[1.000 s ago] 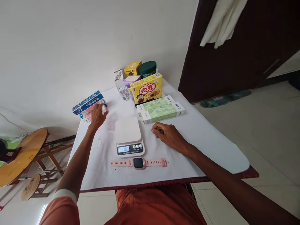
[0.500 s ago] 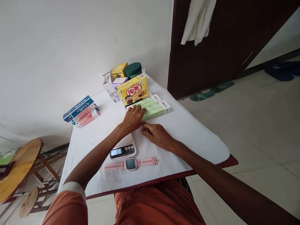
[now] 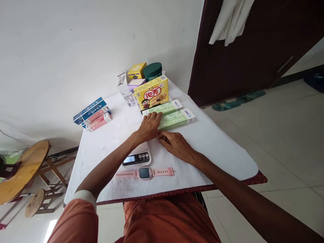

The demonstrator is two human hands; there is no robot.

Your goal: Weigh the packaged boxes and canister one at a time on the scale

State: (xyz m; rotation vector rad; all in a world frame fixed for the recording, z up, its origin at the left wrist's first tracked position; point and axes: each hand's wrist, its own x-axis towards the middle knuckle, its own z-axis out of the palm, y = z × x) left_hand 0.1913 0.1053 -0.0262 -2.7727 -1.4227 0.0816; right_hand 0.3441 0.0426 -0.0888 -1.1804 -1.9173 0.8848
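Observation:
My left hand (image 3: pixel 151 126) is closed over the left end of the nearer green-and-white toothpaste carton (image 3: pixel 177 119), which lies flat on the table. Its fingers hide that end. Just below it, my right hand (image 3: pixel 175 144) is curled, thumb close to the fingers, beside the carton's near edge; nothing shows in its grip. A second green carton (image 3: pixel 165 107) lies parallel behind, in front of an upright yellow snack box (image 3: pixel 152 94). Under my left forearm sits a white kitchen scale (image 3: pixel 136 158) reading 363, partly hidden. A pink-strapped watch (image 3: pixel 145 173) lies stretched out nearest me.
Blue and pink cartons (image 3: pixel 92 113) are stacked at the left. Behind the snack box stand a green-lidded jar (image 3: pixel 152 71), a yellow cube box (image 3: pixel 137 70) and a white box (image 3: pixel 123 82) against the wall. A round wooden stool (image 3: pixel 34 202) is on the floor at left.
The camera view has turned slightly, so everything sits further right in the picture. The nearer green carton has slid a little right relative to the one behind. Both hands stay close together.

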